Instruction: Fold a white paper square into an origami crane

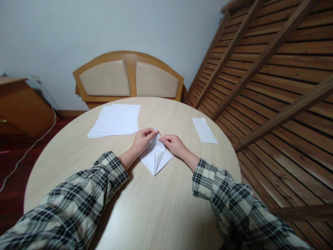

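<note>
A folded sheet of white paper lies on the table in front of me, one corner pointing toward me and a crease running up its middle. My left hand pinches the upper part of the paper between thumb and fingers. At the paper's upper right edge, my right hand grips a flap with thumb and forefinger. The flap stands slightly raised between the two hands. The fingers partly cover the top of the paper.
On the round wooden table, a stack of white sheets lies at the far left and a white paper strip at the right. A tiny paper scrap is near my right hand. Behind stands a padded headboard; wooden slats lean at right.
</note>
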Demonstrator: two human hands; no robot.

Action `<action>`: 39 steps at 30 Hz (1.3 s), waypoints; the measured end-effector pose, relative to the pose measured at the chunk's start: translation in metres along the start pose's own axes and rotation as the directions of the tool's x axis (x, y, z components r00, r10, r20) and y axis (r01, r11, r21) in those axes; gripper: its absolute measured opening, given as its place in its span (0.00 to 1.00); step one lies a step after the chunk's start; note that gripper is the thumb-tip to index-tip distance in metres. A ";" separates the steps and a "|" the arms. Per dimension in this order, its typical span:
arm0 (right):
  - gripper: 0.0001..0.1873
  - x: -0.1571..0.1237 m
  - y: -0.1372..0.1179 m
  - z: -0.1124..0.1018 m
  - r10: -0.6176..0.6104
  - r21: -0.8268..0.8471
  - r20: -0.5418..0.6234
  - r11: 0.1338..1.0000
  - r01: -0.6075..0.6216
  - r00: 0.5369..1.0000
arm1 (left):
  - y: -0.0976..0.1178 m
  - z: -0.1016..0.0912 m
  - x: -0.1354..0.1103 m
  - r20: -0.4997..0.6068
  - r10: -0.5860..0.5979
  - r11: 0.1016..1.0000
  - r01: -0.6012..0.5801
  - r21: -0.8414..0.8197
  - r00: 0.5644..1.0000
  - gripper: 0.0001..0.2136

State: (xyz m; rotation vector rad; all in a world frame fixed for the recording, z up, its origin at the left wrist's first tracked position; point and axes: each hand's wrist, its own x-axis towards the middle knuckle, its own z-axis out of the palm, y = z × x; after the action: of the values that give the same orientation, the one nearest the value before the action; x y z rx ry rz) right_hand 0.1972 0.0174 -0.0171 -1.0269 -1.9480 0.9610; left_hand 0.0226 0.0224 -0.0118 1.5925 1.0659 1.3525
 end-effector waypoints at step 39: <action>0.18 0.003 0.001 0.003 -0.054 -0.017 -0.135 0.999 0.052 0.989 | -0.002 0.001 -0.001 0.030 0.039 0.999 -0.039 0.010 0.999 0.10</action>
State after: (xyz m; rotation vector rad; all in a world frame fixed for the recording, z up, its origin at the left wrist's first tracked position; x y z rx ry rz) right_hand 0.1935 0.0195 -0.0193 -1.0158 -1.8626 0.8288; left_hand 0.0233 0.0222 -0.0138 1.6440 1.0304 1.3463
